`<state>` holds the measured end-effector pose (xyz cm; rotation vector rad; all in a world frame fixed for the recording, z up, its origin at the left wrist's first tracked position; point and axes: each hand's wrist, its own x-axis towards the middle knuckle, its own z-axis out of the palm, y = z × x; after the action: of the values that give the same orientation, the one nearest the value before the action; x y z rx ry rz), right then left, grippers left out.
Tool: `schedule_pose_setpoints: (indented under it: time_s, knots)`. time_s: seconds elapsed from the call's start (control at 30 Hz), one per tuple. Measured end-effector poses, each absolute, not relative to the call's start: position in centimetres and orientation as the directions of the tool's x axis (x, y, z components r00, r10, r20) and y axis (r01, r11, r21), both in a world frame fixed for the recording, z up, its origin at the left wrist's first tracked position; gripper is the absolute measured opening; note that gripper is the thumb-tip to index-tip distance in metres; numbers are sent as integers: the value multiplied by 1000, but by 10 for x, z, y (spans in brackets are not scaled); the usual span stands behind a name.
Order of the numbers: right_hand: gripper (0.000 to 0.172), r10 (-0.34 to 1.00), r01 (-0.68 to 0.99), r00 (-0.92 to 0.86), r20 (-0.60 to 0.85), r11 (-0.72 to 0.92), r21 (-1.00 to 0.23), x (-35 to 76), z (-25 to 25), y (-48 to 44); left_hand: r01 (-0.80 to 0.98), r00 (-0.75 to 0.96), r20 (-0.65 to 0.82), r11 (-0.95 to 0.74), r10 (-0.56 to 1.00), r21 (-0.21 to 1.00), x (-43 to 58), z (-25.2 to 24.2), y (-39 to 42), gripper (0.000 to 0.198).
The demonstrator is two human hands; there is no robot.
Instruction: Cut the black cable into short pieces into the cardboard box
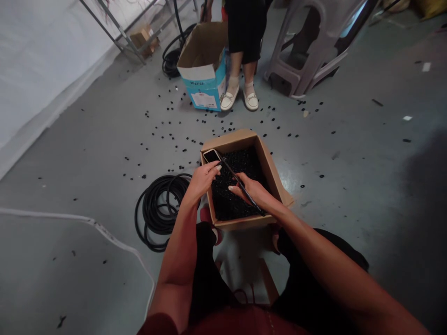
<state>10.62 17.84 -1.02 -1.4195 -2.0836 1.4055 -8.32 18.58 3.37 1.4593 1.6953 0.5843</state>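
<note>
A brown cardboard box (270, 163) full of small black pieces (240, 167) stands on the floor between my knees. My right hand (253, 191) is closed around a thin black cable (240, 184) that runs diagonally over the box. My left hand (204, 177) hovers at the box's left edge, fingers pinched near the cable's upper end. A phone (210, 155) lies in the box's far left corner.
A coil of black cable (159, 209) lies on the grey floor to the left. Black pieces are scattered across the floor ahead. A person in white shoes (240, 98) stands beside a blue and white carton (204, 58). A grey plastic stool (310, 51) is at the far right.
</note>
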Motion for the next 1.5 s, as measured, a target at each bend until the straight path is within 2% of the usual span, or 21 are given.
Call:
schedule_pose_setpoints:
  time_s: [0.2, 0.4, 0.6, 0.7, 0.87, 1.2, 1.5]
  knots:
    - [41, 828, 544, -496, -260, 63, -837, 107, -17, 178, 573, 10, -278, 222, 960, 789, -78, 33, 184, 42]
    - [33, 851, 607, -408, -330, -17, -794, 105, -11, 181, 545, -42, -258, 238, 965, 804, -73, 29, 184, 43]
    - [30, 878, 629, -360, -317, -23, -777, 105, -5, 183, 504, -6, -253, 221, 968, 835, -71, 24, 181, 46]
    - [29, 882, 642, -349, -316, -20, -766, 105, -4, 184, 539, -46, -172, 169, 984, 825, -69, 22, 180, 37]
    - [28, 876, 650, -344, -338, -37, -759, 105, -1, 184, 641, -68, -15, 55, 998, 765, -68, 24, 181, 26]
    - [20, 859, 668, -313, -405, -104, -737, 103, -1, 181, 761, -5, -52, 38, 999, 647, -68, 25, 182, 32]
    - [17, 867, 625, -346, -359, -73, -777, 104, -10, 181, 814, 6, -42, 19, 999, 581, -68, 25, 183, 35]
